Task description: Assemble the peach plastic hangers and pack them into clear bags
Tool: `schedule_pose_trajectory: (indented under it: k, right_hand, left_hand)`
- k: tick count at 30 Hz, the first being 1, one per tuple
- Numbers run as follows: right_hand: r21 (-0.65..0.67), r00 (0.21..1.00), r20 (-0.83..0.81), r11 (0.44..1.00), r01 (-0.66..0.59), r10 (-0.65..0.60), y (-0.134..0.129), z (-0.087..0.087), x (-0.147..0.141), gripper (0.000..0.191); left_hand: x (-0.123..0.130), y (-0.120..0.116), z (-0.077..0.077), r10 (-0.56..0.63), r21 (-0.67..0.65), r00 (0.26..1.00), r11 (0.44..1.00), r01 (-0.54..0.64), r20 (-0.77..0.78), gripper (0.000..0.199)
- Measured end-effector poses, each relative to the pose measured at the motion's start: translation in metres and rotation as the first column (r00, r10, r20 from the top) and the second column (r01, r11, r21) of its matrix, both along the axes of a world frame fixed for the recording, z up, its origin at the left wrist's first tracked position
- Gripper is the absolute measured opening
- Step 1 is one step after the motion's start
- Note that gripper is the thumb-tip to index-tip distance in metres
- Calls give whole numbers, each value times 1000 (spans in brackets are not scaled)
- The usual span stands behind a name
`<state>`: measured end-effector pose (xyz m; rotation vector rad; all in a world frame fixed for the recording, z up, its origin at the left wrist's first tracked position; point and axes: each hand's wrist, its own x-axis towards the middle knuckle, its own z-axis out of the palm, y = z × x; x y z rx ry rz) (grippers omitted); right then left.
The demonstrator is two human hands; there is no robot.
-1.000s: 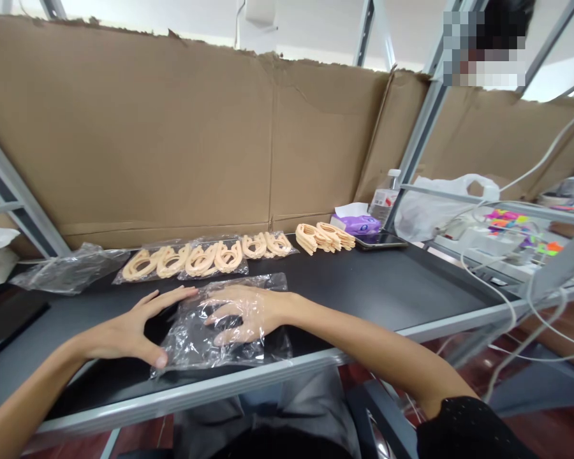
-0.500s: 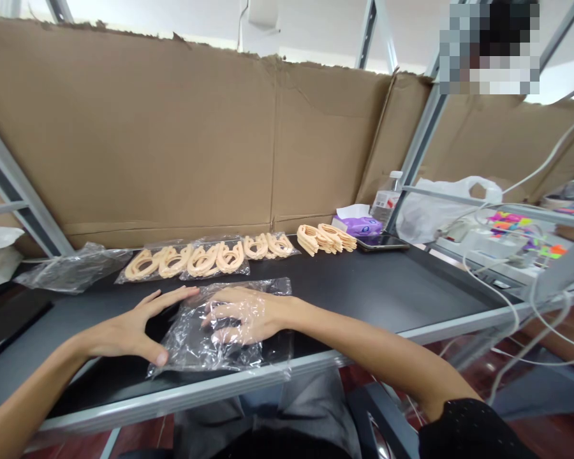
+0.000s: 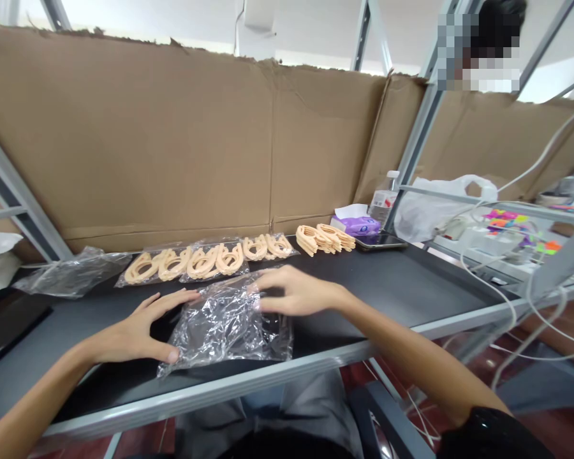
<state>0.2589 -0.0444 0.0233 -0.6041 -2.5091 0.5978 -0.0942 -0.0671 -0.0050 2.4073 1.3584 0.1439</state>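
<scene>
A clear plastic bag [image 3: 227,328], crinkled and shiny, lies flat on the black tabletop near the front edge. My left hand [image 3: 134,328] is spread at its left side, thumb tip on the lower left corner and fingertips at the upper left edge. At the bag's upper right is my right hand [image 3: 299,292], its fingers bent and parted from the thumb, fingertips touching or just over the film. Behind, cream-coloured looped pieces [image 3: 203,261] lie in several clear bags in a row. A loose stack of the same pieces [image 3: 323,239] sits to their right.
At the back right are a purple tissue pack [image 3: 358,225], a plastic bottle [image 3: 385,201] and a dark phone or tablet [image 3: 381,241]. More clear film [image 3: 76,274] lies back left. A cardboard wall [image 3: 172,140] closes off the rear. White cables [image 3: 488,274] hang at right, near another person.
My right hand has drawn out of the plastic bag, up and to the right, to its upper right edge. My left hand stays nearly in place.
</scene>
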Motion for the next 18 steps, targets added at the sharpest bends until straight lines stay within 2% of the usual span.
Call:
schedule_pose_trajectory:
  k: [1,2,3,5,6,7,8,9,11,13,18]
  right_hand:
    - [3,995,-52,996,85,-85,3,2,15,25]
    - [30,972,-96,975,221,-217,9,4,30,24]
    - [87,922,-121,921,380,-369,17,5,45,24]
    - [199,740,-90,716,669,-667,38,4,73,27]
    - [246,642,-32,616,748,-766,49,3,84,29]
    - [291,536,20,517,805,-844,60,0,94,33]
    - [332,445,71,442,833,-893,69,-3,101,40]
    - [358,377,113,392,848,-919,78,-6,105,48]
    - [380,293,186,344,859,-938,89,-14,108,64]
    - [385,265,222,334,861,-938,94,-22,105,72]
    - [449,289,174,337,827,-941,93,-33,95,56]
  left_hand:
    - [-1,1,-2,0,2,1000,1000,0,3,99]
    - [-1,1,-3,-1,4,1000,1000,1,8,99]
    - [-2,2,-4,-3,6,1000,1000,3,12,98]
    - [-2,2,-5,-8,14,1000,1000,8,14,97]
    - [-2,3,-5,-9,19,1000,1000,9,12,97]
    - [-2,3,-4,-10,24,1000,1000,10,8,97]
    - [-2,2,-4,-9,27,1000,1000,9,6,96]
    - [-2,2,-4,-9,27,1000,1000,9,5,97]
    - [-3,2,-5,-13,34,1000,999,12,11,96]
    - [-5,3,-7,-29,51,999,998,28,19,96]
    - [-6,4,-9,-32,65,999,997,31,3,95]
